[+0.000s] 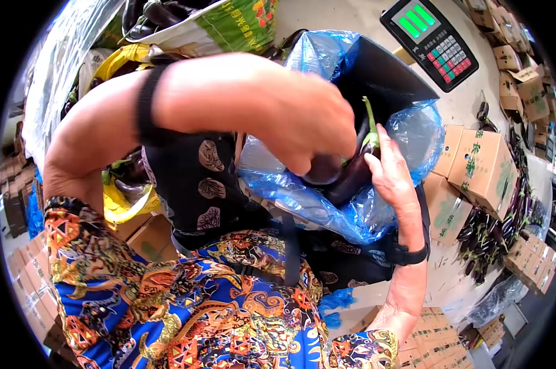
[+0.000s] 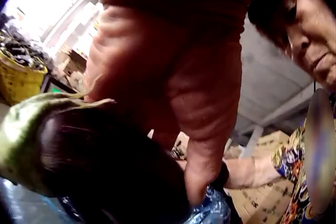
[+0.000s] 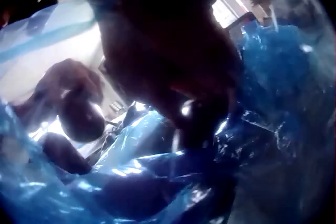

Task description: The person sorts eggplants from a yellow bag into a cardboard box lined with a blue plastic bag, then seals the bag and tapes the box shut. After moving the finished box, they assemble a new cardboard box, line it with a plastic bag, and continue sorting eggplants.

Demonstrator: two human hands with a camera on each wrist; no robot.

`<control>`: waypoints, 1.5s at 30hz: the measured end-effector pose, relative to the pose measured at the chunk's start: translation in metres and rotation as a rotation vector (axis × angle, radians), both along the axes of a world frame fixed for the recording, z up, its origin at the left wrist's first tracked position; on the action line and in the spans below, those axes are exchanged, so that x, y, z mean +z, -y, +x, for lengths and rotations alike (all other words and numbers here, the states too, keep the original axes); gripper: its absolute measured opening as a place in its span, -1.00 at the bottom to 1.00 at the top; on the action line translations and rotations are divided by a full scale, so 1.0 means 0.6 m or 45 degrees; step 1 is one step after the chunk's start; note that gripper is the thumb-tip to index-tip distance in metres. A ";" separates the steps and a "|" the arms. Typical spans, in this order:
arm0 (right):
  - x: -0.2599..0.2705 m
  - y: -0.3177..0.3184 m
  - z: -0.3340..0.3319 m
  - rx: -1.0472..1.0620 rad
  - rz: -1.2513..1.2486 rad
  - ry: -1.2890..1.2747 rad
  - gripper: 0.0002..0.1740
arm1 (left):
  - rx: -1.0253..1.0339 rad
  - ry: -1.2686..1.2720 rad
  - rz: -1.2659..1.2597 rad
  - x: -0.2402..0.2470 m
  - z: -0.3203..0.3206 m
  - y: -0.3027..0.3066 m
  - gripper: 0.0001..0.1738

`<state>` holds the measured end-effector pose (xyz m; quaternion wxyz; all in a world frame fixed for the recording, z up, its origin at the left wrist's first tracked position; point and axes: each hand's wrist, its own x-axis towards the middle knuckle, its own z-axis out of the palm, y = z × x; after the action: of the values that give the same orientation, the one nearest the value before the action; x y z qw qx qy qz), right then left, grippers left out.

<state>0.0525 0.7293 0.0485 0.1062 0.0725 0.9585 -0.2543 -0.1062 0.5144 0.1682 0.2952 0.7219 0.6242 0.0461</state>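
My left hand (image 1: 309,120), blurred in the head view, reaches palm down over an open blue plastic bag (image 1: 327,212) and grips a dark purple eggplant (image 1: 324,171). Close up in the left wrist view, an eggplant (image 2: 94,155) with a pale green cap lies under its fingers. My right hand (image 1: 392,166) is inside the bag's right side, thumb and fingers along a second eggplant (image 1: 359,175) with a green stem. Backlit in the right wrist view, the right hand's fingers (image 3: 205,116) curl at a dark shiny surface, their tips partly hidden by plastic.
Behind the bag stands a scale display (image 1: 430,46) with a keypad. Cardboard boxes (image 1: 484,166) and a pile of eggplants (image 1: 493,240) are on the right. At upper left, a white-and-green sack (image 1: 235,27) holds more eggplants; a yellow bag (image 1: 127,206) is at left.
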 end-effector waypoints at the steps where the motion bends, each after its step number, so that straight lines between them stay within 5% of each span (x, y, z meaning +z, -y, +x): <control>1: -0.009 0.002 0.005 0.197 0.429 -0.244 -0.35 | -0.148 -0.124 -0.171 -0.016 0.022 -0.035 -0.69; 2: -0.010 0.000 0.003 0.239 0.584 -0.318 -0.42 | -0.174 -0.170 -0.338 -0.022 0.046 -0.063 -0.73; 4: -0.014 -0.003 0.006 0.191 0.363 -0.246 -0.42 | -0.204 -0.168 -0.363 -0.091 0.077 -0.092 -0.74; 7: -0.016 -0.006 0.006 0.201 0.316 -0.229 -0.44 | -0.243 -0.248 0.119 -0.138 0.069 -0.111 -0.81; 8: -0.020 -0.008 0.008 0.209 0.333 -0.233 -0.45 | -0.047 -0.210 0.533 -0.155 0.057 -0.110 -0.83; 11: -0.022 -0.005 0.007 0.215 0.390 -0.269 -0.48 | 0.408 0.053 0.704 -0.129 0.010 -0.080 -0.86; 13: -0.030 -0.004 0.000 0.198 0.391 -0.340 -0.48 | 0.613 0.090 0.534 -0.111 -0.001 -0.052 -0.82; 17: -0.029 -0.011 -0.013 0.210 0.293 -0.288 -0.48 | 0.654 0.022 0.178 -0.153 0.025 -0.027 -0.64; 21: -0.028 -0.014 -0.012 0.193 0.272 -0.319 -0.50 | 0.863 0.161 -0.078 -0.196 0.075 -0.038 -0.09; 22: -0.026 -0.014 -0.011 0.186 0.276 -0.310 -0.51 | 0.883 0.333 -0.039 -0.198 0.081 -0.039 0.12; 25: -0.024 -0.011 -0.012 0.178 0.273 -0.308 -0.51 | 1.046 0.329 0.129 -0.211 0.108 -0.032 0.25; 29: -0.022 -0.014 -0.009 0.175 0.224 -0.330 -0.51 | 1.306 0.726 -0.225 -0.220 0.096 -0.009 0.13; 31: -0.016 -0.014 -0.004 0.179 0.208 -0.354 -0.51 | 1.216 1.053 -0.351 -0.230 0.102 0.007 0.01; 34: 0.000 -0.013 0.000 0.190 0.188 -0.372 -0.50 | 1.034 0.632 -0.433 -0.232 0.124 0.009 -0.07; 37: -0.005 -0.010 0.001 0.224 0.324 -0.473 -0.50 | 1.052 0.334 -0.098 -0.248 0.150 0.011 -0.15; 45: -0.004 -0.010 0.001 0.184 0.210 -0.391 -0.47 | 0.880 0.249 -0.323 -0.223 0.124 -0.008 -0.46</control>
<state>0.0530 0.7356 0.0461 -0.0297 -0.0277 0.9838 -0.1745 -0.0316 0.5194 0.0347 0.4076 0.4187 0.8004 0.1341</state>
